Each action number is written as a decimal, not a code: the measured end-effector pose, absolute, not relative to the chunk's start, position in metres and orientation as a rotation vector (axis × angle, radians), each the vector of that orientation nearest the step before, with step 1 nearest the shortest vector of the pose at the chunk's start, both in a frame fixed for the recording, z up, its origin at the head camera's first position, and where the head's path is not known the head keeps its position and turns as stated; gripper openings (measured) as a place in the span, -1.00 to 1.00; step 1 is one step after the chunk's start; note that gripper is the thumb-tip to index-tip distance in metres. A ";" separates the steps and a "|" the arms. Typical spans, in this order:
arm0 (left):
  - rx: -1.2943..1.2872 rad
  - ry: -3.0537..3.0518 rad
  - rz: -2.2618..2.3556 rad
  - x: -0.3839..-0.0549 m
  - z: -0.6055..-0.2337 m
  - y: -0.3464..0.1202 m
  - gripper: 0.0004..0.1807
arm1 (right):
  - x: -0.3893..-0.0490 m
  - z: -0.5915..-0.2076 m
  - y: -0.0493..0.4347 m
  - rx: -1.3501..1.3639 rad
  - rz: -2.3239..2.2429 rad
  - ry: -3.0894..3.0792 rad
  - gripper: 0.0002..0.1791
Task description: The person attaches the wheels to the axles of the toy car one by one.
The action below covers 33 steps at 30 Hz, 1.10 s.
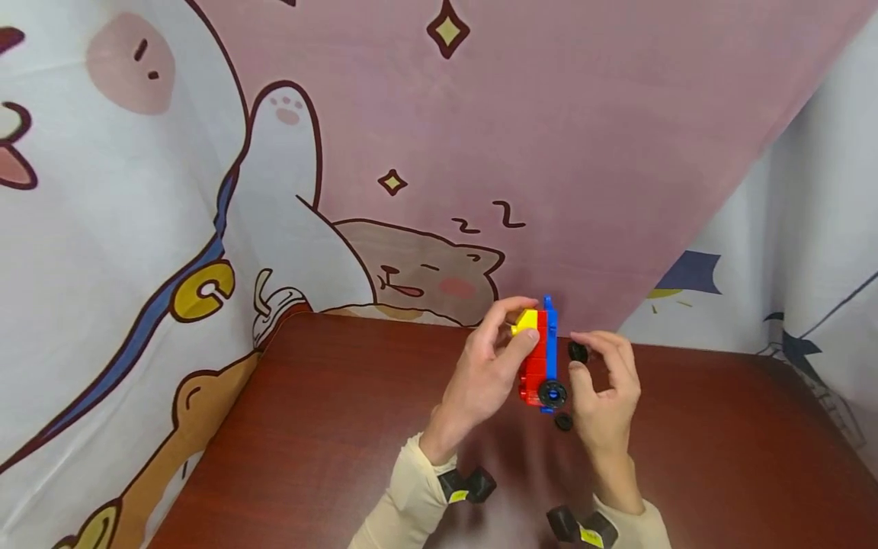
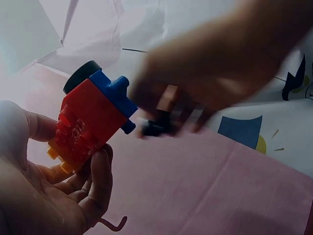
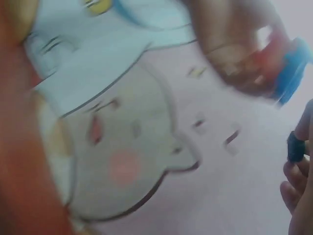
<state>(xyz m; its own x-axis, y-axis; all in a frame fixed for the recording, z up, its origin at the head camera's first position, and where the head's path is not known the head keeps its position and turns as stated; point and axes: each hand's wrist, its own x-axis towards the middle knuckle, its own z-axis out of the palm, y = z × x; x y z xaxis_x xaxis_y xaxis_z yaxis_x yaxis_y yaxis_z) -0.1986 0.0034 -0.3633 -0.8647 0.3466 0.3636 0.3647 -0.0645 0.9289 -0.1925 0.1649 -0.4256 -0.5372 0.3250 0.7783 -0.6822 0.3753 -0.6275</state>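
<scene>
My left hand (image 1: 476, 377) grips a toy car (image 1: 537, 364) of plastic building bricks, held on end above the table. Its body is red, with a yellow brick (image 1: 524, 322) between my thumb and fingers and a blue base (image 1: 552, 343) along the right side. One black wheel (image 1: 552, 393) is mounted at the lower end; in the left wrist view a bare blue axle stub (image 2: 128, 128) sticks out at the other end. Just right of the car, my right hand (image 1: 610, 389) pinches a loose black wheel (image 1: 578, 351) between thumb and fingertips, apart from the blue base.
Another black wheel (image 1: 563, 422) lies on the reddish-brown table (image 1: 329, 427) below the car. Cloth printed with cartoon animals (image 1: 439, 267) hangs behind the table and along its left and right sides. Black cameras (image 1: 480, 484) are strapped at both wrists.
</scene>
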 end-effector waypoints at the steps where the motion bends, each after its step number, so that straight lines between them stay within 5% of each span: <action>1: -0.812 -2.141 -2.128 -0.199 -0.364 0.003 -0.58 | -0.193 -0.418 0.163 0.328 1.348 -1.672 -0.71; 13: -0.829 -2.189 -2.075 -0.201 -0.363 0.008 -0.58 | -0.172 -0.364 0.153 0.518 1.408 -1.537 -0.67; 33: -0.809 -2.162 -1.910 -0.191 -0.370 0.025 -0.67 | -0.161 -0.359 0.152 0.630 1.261 -1.724 -0.70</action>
